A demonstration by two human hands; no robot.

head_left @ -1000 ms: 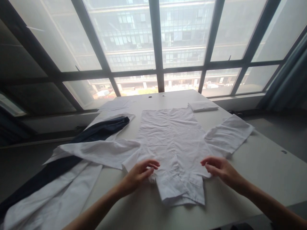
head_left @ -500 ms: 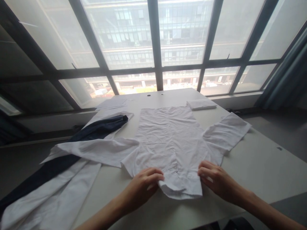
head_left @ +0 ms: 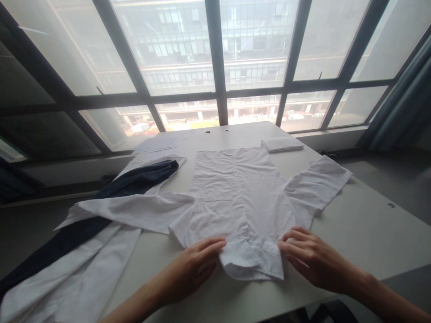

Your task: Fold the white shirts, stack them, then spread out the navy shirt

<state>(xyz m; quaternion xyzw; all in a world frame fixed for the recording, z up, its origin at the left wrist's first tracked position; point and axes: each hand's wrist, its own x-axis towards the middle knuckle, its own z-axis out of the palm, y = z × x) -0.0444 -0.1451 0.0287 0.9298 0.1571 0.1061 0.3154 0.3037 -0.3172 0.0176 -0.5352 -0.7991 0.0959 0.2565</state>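
Observation:
A white shirt (head_left: 242, 179) lies spread on the white table (head_left: 357, 229), its collar (head_left: 240, 262) towards me and its sleeves out to both sides. My left hand (head_left: 198, 260) is at the left end of the collar, fingers fairly straight and closed on the cloth; its thumb is hidden. At the right end, my right hand (head_left: 306, 253) grips the shirt's edge between bent fingers and thumb. The collar's front edge curls up between my hands. Wrinkles run down the middle of the shirt.
On the left lie a dark navy garment (head_left: 141, 179) and more white cloth (head_left: 77, 273), partly under the shirt's left sleeve. A folded white cloth (head_left: 282, 144) sits at the back right. Windows (head_left: 252, 49) stand behind the table; a dark object (head_left: 326, 312) shows at the bottom edge.
The fingers of my left hand have straightened and shifted slightly left. My right hand's fingers have spread a little at the same place. The collar's left end has moved slightly left.

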